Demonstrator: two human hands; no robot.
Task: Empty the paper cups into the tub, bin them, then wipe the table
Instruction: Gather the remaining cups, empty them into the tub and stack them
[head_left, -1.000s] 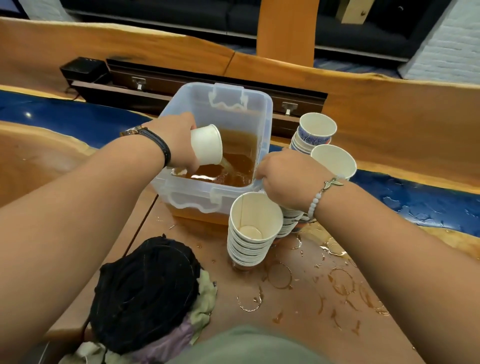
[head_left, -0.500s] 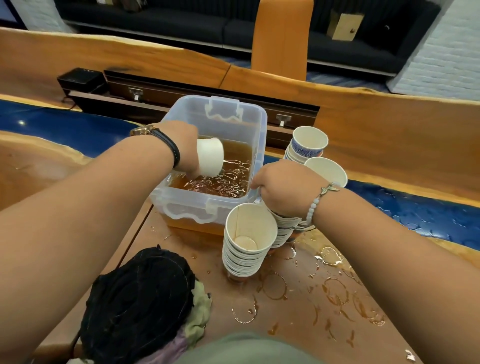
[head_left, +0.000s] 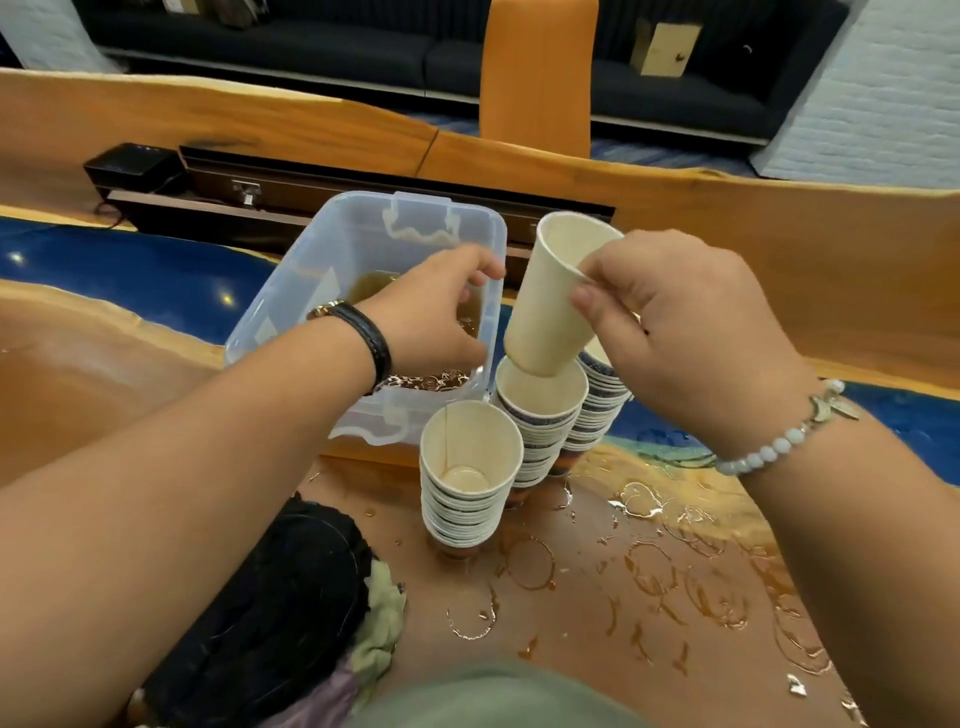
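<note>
A clear plastic tub (head_left: 332, 260) holding brown liquid stands on the wooden table (head_left: 597, 649). Three stacks of empty paper cups stand at its right corner: a front stack (head_left: 470, 467), a middle stack (head_left: 540, 410) and a rear stack (head_left: 597, 405), partly hidden. My right hand (head_left: 675, 332) pinches a white paper cup (head_left: 550, 301) by its rim. The cup is tilted, with its base in the top of the middle stack. My left hand (head_left: 431, 306) hovers over the tub, fingers loosely curled by the right rim, holding nothing.
A black cloth (head_left: 260, 597) over a green rag (head_left: 382, 597) lies at the near left. Brown ring stains and puddles (head_left: 675, 571) cover the tabletop to the right. Behind the tub are a dark socket box (head_left: 291, 192) and a raised wooden ledge (head_left: 779, 249).
The cup that my left hand tipped over the tub is now in my right hand and set onto the middle stack. My right hand left the stacks' side; my left hand is empty.
</note>
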